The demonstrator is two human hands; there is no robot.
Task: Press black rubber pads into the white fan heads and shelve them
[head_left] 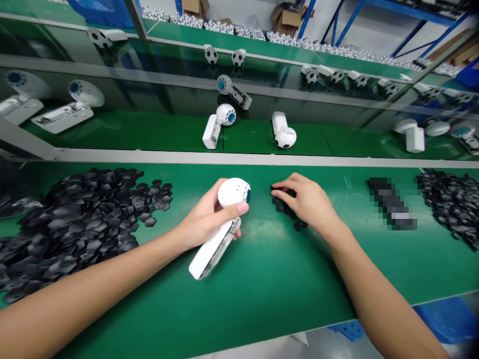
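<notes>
The white plastic device [213, 249] was gripped in the person's left hand [205, 219] above a green bench mat [262, 284], its long, flat-sided body slanting toward the near edge and its smooth, rounded head [232, 193] tilted up, with a blue disc [248, 195] on one side. The left fingers were closed around the body below the head, and the thumb lay across the dome. Just beside it, the right hand [305, 202] arched over a small cluster of matte black polygonal pieces [286, 212], its fingers curved and slightly spread; whether they pinched a piece could not be told. A large heap of the same flat pieces [82, 219] lay left of the hands, and another [452, 207] lay far right, beyond a pixelated strip [391, 204]. Past a grey metal rail [239, 158], white units with spherical heads [284, 137] stood on a second green surface, some heads dotted with black patches, beneath a reflective glass panel [112, 65].
</notes>
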